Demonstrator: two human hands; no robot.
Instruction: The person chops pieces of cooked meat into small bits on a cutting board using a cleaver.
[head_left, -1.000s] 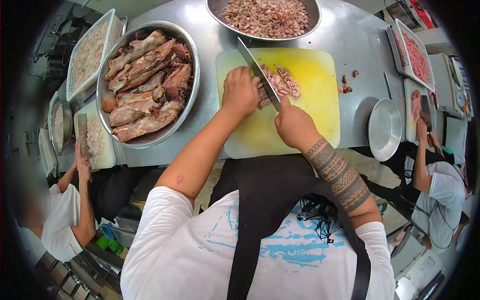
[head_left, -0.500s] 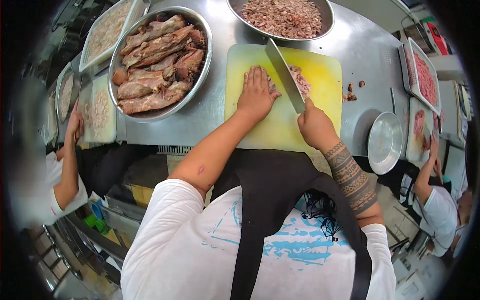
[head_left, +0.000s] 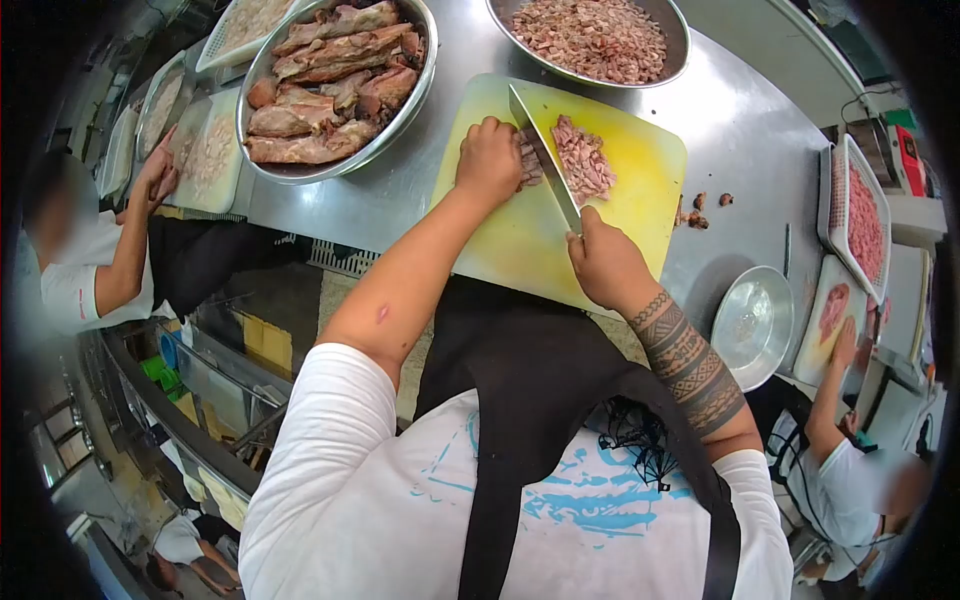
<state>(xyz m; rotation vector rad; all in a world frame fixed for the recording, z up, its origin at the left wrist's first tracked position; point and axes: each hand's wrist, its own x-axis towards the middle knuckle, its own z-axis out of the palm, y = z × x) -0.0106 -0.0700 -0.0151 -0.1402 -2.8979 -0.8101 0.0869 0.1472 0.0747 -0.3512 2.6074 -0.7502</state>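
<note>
My right hand (head_left: pixel 608 262) grips the handle of a wide-bladed cleaver (head_left: pixel 548 158), its blade angled up and away across the yellow-white cutting board (head_left: pixel 625 250). On the blade's left side, my left hand (head_left: pixel 489 165) is closed, knuckles bent, pressing on a piece of meat (head_left: pixel 530 165) that shows between fingers and blade. A pile of chopped meat (head_left: pixel 584 160) lies against the right side of the cleaver. The undersides of my left fingers are hidden.
A steel bowl of large roasted meat pieces (head_left: pixel 340 90) stands left, a bowl of diced meat (head_left: pixel 590 40) behind. Scraps (head_left: pixel 698 208) and a metal bowl (head_left: pixel 753 325) are to the right, near a basket of pink meat (head_left: pixel 862 220). Co-workers (head_left: pixel 110 240) stand at both sides.
My left hand has gone from lying flat to bent fingers and sits slightly left. The cleaver has shifted left, and more chopped meat shows on its right. The view has tilted a little.
</note>
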